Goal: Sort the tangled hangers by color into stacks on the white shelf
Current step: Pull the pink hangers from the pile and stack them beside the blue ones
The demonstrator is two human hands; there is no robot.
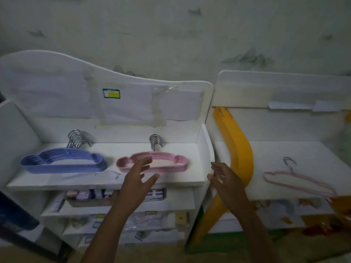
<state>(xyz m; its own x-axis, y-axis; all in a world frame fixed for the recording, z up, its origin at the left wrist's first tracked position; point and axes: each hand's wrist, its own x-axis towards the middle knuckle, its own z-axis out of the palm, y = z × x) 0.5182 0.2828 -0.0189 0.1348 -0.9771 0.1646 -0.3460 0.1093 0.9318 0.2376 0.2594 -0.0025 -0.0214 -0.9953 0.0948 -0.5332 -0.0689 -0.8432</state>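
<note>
- White shelf [57, 180]: top board carries two hanger stacks, hooks toward the back panel.
- Second white shelf [275, 149], to the right; yellow curved piece [237, 149] leans between the two units.
- Blue hanger stack [62, 166]: left side of top board.
- Pink hanger stack [171, 160]: right of blue, well apart from it.
- Single pink hanger [300, 182]: lies flat on second shelf, alone.
- Left hand [140, 179]: fingers spread, empty, in front of pink stack.
- Right hand [226, 179]: fingers relaxed, empty, near shelf's right edge.
</note>
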